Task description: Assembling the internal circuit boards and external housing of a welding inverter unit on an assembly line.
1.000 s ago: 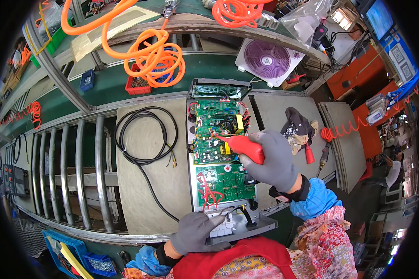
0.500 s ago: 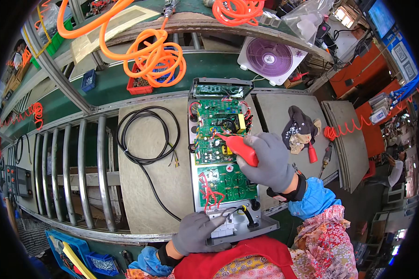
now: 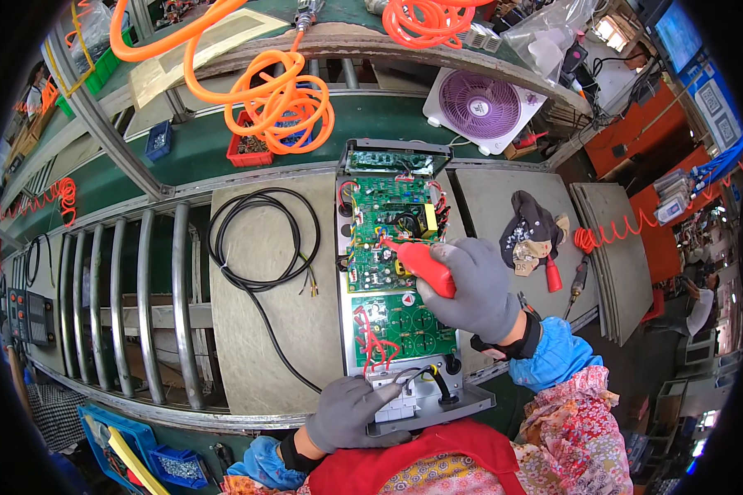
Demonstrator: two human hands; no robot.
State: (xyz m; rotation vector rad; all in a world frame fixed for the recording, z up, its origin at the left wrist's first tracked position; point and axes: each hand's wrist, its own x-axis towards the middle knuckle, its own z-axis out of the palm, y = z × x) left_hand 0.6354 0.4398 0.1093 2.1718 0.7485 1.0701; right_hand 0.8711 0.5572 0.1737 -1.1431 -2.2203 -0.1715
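Right hand: I see the gloved right hand [image 3: 475,285] closed around the thick body of the red tool [image 3: 425,268], above the right edge of the opened unit [image 3: 346,330].
Red tool: its thin tip points at the upper green board [image 3: 367,194], near the middle. I judge it light and smooth, so a little slippery; the fat body is the good place to hold.
Left hand: the gloved left hand [image 3: 343,412] lies at the near left corner of the unit, fingers half curled by the white block [image 3: 396,404]; if it grips or only rests, I cannot tell.
Opened unit: it stands along the right edge of the grey plate [image 3: 248,371]. It seems heavy and stiff, its boards fragile; I would take it by the metal edges.
Black cable [image 3: 260,286]: coiled on the plate, probably springy.
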